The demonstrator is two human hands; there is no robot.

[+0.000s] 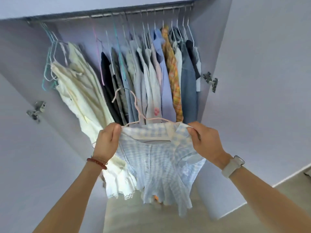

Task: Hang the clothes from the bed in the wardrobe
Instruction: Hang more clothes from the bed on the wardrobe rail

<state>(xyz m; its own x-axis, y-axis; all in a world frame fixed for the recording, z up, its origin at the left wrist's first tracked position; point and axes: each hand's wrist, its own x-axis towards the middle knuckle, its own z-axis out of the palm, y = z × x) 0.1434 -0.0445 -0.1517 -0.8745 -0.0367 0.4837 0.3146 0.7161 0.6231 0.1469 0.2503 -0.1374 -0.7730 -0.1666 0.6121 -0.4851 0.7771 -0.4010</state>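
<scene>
The left hand (107, 142) and right hand (204, 140) each pinch a shoulder of the checked shirt (158, 158), held left-to-right on its pink hanger (134, 106); the hook rises far-left (nearer the left hand), well below the wardrobe rail (117, 14).

- 2 metal door hinges: one (36, 110) on the left door, one (211, 81) on the right.
- Pale floor (252, 207) at lower right.
- White baseboard (296, 175) along the wall.
</scene>
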